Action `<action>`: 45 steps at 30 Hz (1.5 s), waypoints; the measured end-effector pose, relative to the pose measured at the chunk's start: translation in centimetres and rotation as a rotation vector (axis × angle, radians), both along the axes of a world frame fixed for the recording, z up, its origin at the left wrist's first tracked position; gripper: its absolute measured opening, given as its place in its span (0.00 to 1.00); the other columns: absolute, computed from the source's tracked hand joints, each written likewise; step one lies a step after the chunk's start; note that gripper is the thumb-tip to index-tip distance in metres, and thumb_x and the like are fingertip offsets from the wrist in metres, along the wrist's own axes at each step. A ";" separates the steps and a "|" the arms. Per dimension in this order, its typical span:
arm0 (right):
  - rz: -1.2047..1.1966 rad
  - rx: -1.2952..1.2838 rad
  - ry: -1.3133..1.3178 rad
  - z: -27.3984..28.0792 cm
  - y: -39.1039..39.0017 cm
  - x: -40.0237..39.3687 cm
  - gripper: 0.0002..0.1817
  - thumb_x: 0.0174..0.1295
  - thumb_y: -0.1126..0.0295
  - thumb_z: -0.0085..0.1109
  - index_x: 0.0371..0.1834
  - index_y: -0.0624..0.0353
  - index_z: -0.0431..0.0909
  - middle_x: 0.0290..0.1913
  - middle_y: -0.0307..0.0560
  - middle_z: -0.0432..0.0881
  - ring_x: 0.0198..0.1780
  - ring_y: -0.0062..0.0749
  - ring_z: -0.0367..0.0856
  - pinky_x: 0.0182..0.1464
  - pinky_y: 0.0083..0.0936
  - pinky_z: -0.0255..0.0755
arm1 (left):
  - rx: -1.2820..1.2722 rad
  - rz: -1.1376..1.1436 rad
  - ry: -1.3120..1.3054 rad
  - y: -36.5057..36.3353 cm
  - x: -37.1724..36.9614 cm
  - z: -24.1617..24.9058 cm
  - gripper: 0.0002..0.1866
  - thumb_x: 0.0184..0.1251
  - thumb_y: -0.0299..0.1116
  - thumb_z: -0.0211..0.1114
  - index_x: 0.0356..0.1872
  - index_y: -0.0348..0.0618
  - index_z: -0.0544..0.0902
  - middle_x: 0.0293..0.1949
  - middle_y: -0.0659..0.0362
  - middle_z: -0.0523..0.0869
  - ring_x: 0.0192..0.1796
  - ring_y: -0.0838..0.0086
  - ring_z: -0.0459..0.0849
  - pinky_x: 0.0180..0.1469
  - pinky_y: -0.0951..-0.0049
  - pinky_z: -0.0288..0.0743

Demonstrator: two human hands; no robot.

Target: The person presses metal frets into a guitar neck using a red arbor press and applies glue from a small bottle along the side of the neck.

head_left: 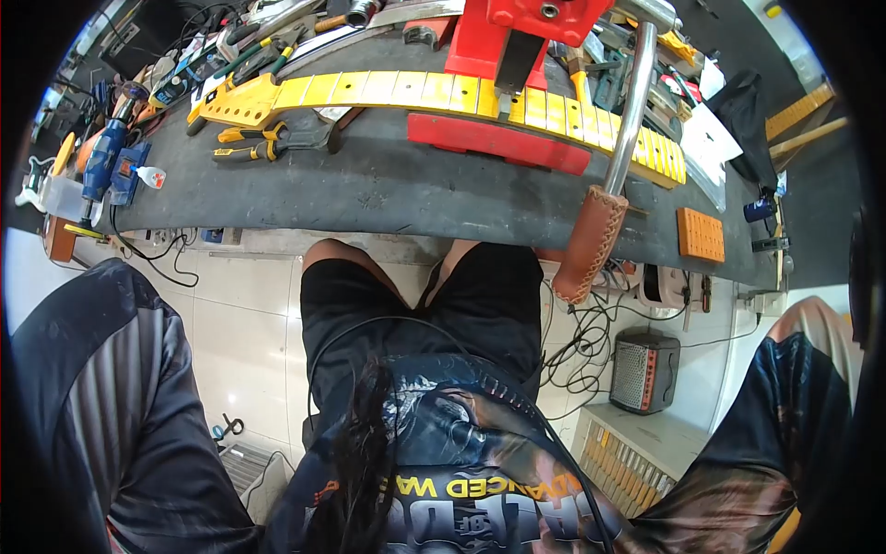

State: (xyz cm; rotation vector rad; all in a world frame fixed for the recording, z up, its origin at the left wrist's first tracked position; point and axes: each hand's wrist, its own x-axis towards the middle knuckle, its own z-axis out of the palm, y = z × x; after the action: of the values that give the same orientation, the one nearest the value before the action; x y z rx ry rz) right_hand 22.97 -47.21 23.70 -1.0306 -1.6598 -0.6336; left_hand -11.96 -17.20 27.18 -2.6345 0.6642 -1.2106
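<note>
Overhead, yellow guitar neck (443,92) under red press (498,46) on black bench (369,194); both hands, fingers out of view.

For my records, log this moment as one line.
hands: out of view | guitar neck under red press | pliers beside neck | lever untouched

A glossy yellow guitar neck (443,92) lies on the matt black rubbery surface (369,189) beneath a red-painted metal press (517,37) (its chromed lever (635,102) wears a stitched brown leather grip (591,242)).
</note>
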 end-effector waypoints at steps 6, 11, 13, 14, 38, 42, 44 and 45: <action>-0.004 -0.025 -0.002 0.3 -0.3 -0.2 0.20 0.80 0.61 0.66 0.68 0.57 0.74 0.52 0.55 0.82 0.44 0.48 0.84 0.53 0.49 0.75 | -0.019 0.004 -0.009 0.0 -0.5 0.3 0.27 0.91 0.54 0.62 0.78 0.54 0.82 0.70 0.62 0.85 0.68 0.66 0.78 0.68 0.49 0.63; -0.003 -0.031 0.013 0.8 -0.6 -0.7 0.20 0.81 0.61 0.65 0.69 0.56 0.75 0.53 0.55 0.82 0.45 0.47 0.84 0.55 0.49 0.75 | -0.028 0.001 -0.004 -0.3 -0.8 0.9 0.27 0.91 0.55 0.62 0.78 0.54 0.82 0.71 0.62 0.85 0.69 0.65 0.78 0.70 0.49 0.62; 0.003 -0.025 0.018 0.8 -0.7 -0.9 0.20 0.81 0.62 0.64 0.69 0.56 0.75 0.53 0.55 0.82 0.45 0.47 0.84 0.55 0.49 0.75 | -0.027 0.005 -0.003 -0.4 -1.0 1.0 0.27 0.91 0.55 0.62 0.78 0.54 0.82 0.71 0.62 0.85 0.70 0.65 0.78 0.70 0.48 0.62; 0.004 -0.020 0.019 0.9 -0.8 -1.0 0.20 0.81 0.62 0.64 0.69 0.56 0.75 0.53 0.55 0.82 0.46 0.47 0.84 0.55 0.50 0.75 | -0.023 0.006 -0.002 -0.5 -0.9 1.1 0.27 0.91 0.55 0.62 0.78 0.54 0.82 0.71 0.62 0.85 0.70 0.65 0.78 0.70 0.48 0.62; -0.045 0.050 -0.087 0.1 2.3 0.5 0.19 0.82 0.63 0.60 0.71 0.55 0.78 0.55 0.55 0.83 0.51 0.46 0.84 0.62 0.51 0.74 | -0.064 -0.028 -0.141 -0.2 0.1 -3.0 0.27 0.91 0.56 0.61 0.79 0.53 0.82 0.77 0.63 0.84 0.77 0.65 0.77 0.76 0.47 0.60; -0.068 0.050 -0.074 -0.2 2.2 0.7 0.19 0.82 0.63 0.59 0.71 0.55 0.79 0.56 0.55 0.83 0.51 0.46 0.84 0.63 0.51 0.73 | -0.038 -0.025 -0.187 -0.7 0.0 -2.8 0.27 0.91 0.56 0.61 0.79 0.53 0.82 0.78 0.63 0.84 0.78 0.65 0.76 0.78 0.47 0.60; -0.082 0.051 -0.070 -0.2 2.0 0.8 0.19 0.82 0.64 0.59 0.71 0.55 0.79 0.56 0.55 0.84 0.52 0.46 0.84 0.63 0.52 0.73 | -0.014 -0.030 -0.212 -1.1 0.0 -2.5 0.27 0.91 0.56 0.61 0.79 0.53 0.82 0.78 0.63 0.84 0.78 0.65 0.76 0.78 0.47 0.60; -0.084 0.053 -0.068 -0.2 1.9 0.9 0.19 0.82 0.64 0.59 0.71 0.55 0.79 0.56 0.55 0.84 0.52 0.46 0.84 0.64 0.52 0.73 | 0.003 -0.034 -0.226 -1.4 0.0 -2.3 0.27 0.92 0.56 0.61 0.79 0.53 0.82 0.79 0.63 0.84 0.79 0.65 0.76 0.78 0.47 0.60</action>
State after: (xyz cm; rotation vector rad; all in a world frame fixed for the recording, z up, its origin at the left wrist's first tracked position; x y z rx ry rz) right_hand 23.86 -45.29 23.54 -1.0557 -1.6562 -0.7716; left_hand -11.92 -18.60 24.87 -2.4421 0.6706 -1.4864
